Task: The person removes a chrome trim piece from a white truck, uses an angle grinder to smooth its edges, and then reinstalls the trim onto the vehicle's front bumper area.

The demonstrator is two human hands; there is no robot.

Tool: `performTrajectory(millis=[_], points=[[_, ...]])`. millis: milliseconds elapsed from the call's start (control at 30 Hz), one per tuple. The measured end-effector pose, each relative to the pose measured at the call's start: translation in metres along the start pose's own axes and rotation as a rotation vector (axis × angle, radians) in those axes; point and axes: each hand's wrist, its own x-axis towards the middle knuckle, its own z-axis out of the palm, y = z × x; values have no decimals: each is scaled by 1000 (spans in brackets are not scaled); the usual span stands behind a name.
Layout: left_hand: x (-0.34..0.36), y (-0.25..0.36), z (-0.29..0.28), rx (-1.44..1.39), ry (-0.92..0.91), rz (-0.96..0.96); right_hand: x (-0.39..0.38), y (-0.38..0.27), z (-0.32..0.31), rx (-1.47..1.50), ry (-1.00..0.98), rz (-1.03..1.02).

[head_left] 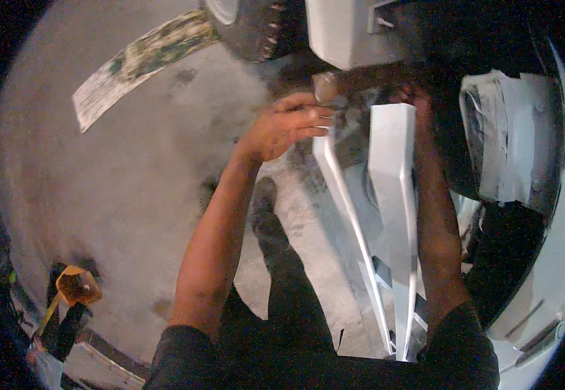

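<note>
A white angular metal frame runs from beside my body toward the far side, with a narrow bar (pixel 344 201) on its left and a wider bar (pixel 392 143) on its right. My left hand (pixel 289 125) is at the far end of the narrow bar, its fingers bent across that end. Just beyond those fingers lies a brownish rod-like part (pixel 354 81), partly in shadow. My right arm passes along the right of the wider bar. In dark shadow past that bar's end, my right hand (pixel 416 101) is blurred and its fingers are hidden.
Ahead stand a black tyre (pixel 247 32) and another white angular piece (pixel 338 32). A mottled strip (pixel 146 65) lies on the concrete floor. White vehicle bodywork (pixel 546 325) and a pale layered part (pixel 507 136) are at the right. A yellow-orange object (pixel 78 286) is at lower left.
</note>
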Motion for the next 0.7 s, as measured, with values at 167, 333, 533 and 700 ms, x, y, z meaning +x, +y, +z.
performTrajectory(millis=[167,333,533,700], points=[[39,-54,31,-191,130,318,16,-14,-27,-270,-181,-116],[105,-65,91,-258,354,189,22,-64,-94,-233,93,15],[189,-71,96,70,226,389,25,-93,-112,-508,369,-181],[242,-91,23,1236,609,596,71,-55,-31,-525,185,-60]])
